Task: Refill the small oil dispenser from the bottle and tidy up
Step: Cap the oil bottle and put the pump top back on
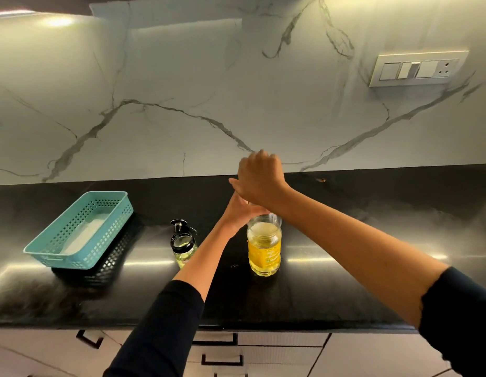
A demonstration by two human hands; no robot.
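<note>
A clear plastic oil bottle (pixel 264 248) with yellow oil and a yellow label stands upright on the black counter (pixel 345 281). My left hand (pixel 242 210) grips its upper part below the neck. My right hand (pixel 259 175) is curled over the top of the bottle, hiding the cap and neck. To the left of the bottle stands the small glass oil dispenser (pixel 183 246) with a black collar, its black lid flipped open behind it. A little pale oil shows in its bottom.
A teal perforated basket (pixel 81 229) with a white cloth or paper inside sits on the counter at left. The marble backsplash rises behind, with a switch panel (pixel 418 68) at upper right. Drawer fronts with black handles run below the counter edge.
</note>
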